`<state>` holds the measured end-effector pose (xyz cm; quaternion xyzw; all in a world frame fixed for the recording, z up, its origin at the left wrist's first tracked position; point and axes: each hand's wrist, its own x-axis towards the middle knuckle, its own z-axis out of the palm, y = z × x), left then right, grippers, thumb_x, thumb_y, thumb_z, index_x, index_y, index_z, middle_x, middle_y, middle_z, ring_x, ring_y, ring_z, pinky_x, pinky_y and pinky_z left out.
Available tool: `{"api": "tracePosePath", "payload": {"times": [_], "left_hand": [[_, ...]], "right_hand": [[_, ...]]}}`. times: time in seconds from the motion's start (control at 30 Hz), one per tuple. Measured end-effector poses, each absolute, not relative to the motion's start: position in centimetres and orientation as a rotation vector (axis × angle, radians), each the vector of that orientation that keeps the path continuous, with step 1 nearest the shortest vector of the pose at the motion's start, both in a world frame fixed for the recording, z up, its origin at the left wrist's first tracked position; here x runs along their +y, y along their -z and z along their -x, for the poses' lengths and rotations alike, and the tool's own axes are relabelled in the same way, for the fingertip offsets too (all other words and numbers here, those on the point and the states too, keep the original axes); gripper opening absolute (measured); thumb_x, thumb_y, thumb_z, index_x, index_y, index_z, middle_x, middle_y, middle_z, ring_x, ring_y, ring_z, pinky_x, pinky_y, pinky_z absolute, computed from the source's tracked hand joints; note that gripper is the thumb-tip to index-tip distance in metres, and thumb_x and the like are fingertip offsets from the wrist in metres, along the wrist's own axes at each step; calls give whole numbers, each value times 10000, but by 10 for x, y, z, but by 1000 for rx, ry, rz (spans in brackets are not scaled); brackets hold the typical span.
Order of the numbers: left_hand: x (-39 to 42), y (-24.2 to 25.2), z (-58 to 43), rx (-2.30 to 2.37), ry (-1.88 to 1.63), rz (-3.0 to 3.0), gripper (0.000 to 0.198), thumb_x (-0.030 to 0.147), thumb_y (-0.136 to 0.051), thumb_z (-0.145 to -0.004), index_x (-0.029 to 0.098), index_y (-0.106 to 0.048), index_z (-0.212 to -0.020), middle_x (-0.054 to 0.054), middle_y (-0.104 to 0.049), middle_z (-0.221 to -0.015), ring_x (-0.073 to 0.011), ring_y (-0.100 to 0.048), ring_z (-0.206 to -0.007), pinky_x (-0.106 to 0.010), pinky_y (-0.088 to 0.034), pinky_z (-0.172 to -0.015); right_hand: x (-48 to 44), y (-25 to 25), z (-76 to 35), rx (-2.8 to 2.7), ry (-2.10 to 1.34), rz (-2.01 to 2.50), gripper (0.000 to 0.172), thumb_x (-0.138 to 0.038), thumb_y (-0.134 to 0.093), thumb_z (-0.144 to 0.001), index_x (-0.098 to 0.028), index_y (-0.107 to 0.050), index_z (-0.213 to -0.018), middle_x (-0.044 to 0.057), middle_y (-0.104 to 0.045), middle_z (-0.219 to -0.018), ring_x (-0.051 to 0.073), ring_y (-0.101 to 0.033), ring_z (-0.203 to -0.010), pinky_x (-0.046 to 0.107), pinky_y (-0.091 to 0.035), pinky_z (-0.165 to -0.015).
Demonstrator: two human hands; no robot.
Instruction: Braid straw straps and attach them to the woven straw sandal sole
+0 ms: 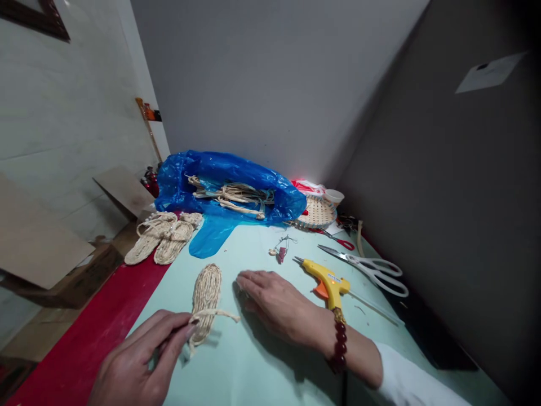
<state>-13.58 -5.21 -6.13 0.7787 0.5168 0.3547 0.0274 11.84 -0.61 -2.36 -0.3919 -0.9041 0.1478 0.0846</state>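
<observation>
My left hand (141,355) pinches a short pale strip of braided straw cord (220,313) between thumb and fingertips. The cord's free end sticks out to the right, over a woven straw sole (207,287) lying on the pale green tabletop. To the right of that sole, my right hand (274,304) rests palm down with fingers stretched out and close together; its underside is hidden. Beyond its wrist lies a yellow glue gun (329,279) with an orange trigger, a clear glue stick at its back.
White-handled scissors (372,268) and red-handled scissors (340,242) lie at the right. A blue plastic bag (181,180) holding straw cord (240,193) stands at the back, near a woven basket (319,213). Finished straw sandals (169,239) sit at the left edge. A small wire stand (282,251) is mid-table.
</observation>
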Motion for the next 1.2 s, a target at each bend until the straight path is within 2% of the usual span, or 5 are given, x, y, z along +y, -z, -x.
{"api": "tracePosePath", "payload": {"times": [0.27,0.43,0.8,0.97,1.2], "left_hand": [[-60,56,144,1641,-1132,-2341,153,375,-584,-909,272,-696,-927,9,-781,-889,-142,-754,-776,-114,-562,-669],[-72,51,121,1370,-1143,-2426,122,260,-550,-933,266,-668,-960,12,-730,-826,-128,-727,-768,-125,-544,-722],[-37,40,100,2018,-713,-1762,434,470,-452,-897,180,-583,-1192,-92,-682,-1052,-242,-657,-895,-341,-510,-776],[-12,40,90,2107,-468,-1823,228,381,-513,-832,178,-583,-909,-119,-652,-901,-336,-604,-906,-414,-400,-746],[-3,46,79,1967,-581,-1795,171,379,-529,-806,243,-431,-778,47,-479,-679,-198,-541,-672,-290,-376,-612]], "right_hand": [[-72,-5,-124,-2720,-1000,842,178,-218,-522,-982,-215,-659,-869,-8,-698,-832,118,-644,-768,173,-458,-716],[-71,-6,-120,-2376,-734,1260,199,-266,-529,-968,-189,-644,-1111,52,-699,-945,167,-638,-826,242,-446,-729],[-30,19,-139,-2275,-701,1255,200,-284,-516,-973,-177,-648,-867,27,-641,-816,146,-571,-722,251,-390,-656],[-13,31,-156,-2177,-702,1305,232,-318,-518,-975,-179,-640,-835,13,-639,-781,144,-559,-702,254,-366,-626],[-18,20,-165,-2151,-694,1221,208,-292,-538,-969,-170,-653,-845,26,-645,-795,141,-558,-705,254,-378,-637]]}}
